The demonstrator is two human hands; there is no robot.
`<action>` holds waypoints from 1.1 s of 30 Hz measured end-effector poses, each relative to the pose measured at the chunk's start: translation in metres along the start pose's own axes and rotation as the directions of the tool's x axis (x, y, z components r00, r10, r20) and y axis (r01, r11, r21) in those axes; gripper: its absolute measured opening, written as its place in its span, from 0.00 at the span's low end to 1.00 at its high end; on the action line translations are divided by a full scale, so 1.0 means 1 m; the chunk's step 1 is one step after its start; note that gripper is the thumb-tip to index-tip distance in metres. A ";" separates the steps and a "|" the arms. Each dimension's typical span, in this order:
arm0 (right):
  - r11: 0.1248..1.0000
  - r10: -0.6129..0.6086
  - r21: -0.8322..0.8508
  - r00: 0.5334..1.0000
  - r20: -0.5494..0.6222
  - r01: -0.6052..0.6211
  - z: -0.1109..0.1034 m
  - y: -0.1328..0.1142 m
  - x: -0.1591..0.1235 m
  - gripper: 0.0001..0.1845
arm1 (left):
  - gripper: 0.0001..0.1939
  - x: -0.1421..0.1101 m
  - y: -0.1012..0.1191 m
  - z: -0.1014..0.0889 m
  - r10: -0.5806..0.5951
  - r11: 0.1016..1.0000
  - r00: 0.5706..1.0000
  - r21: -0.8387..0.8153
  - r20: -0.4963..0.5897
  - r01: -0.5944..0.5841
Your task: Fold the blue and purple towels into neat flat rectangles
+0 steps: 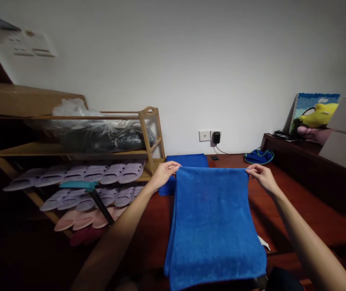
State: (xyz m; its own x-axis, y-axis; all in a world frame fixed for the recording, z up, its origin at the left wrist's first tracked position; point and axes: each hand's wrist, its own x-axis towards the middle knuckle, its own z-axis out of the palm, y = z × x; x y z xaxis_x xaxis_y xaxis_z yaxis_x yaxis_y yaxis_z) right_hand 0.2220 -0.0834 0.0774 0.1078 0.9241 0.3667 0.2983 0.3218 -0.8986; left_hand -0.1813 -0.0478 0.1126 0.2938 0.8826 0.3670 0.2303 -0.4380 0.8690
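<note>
In the head view, the left hand (166, 173) is closed to a pinch, thumb against fingers, on the upper left corner of a blue cloth (212, 222). The right hand (260, 178) pinches the upper right corner the same way, its fingertips pressed together on the fabric. Between them the top edge is drawn nearly straight, and the cloth hangs down over the front part of the reddish-brown worktop (300, 206), its lower end towards the front edge. Behind it, a folded blue cloth (191, 160) lies at the worktop's back edge, left of the middle. A crumpled green-edged cloth (259, 156) lies near the back right corner, well apart from the right hand.
</note>
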 end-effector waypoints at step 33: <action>0.642 0.011 -0.676 0.877 0.481 0.362 0.176 0.078 0.010 0.36 | 0.29 0.011 -0.112 0.128 -0.081 0.487 0.952 0.845 0.296 -0.221</action>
State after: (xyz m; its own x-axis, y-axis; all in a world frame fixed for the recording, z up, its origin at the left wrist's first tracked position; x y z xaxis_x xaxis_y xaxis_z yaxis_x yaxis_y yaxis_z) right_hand 0.0792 -0.0129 -0.0313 -0.3581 0.9129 0.1961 0.8714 0.4022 -0.2809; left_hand -0.0847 -0.0114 -0.0232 0.5357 0.8248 0.1810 0.8308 -0.5532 0.0619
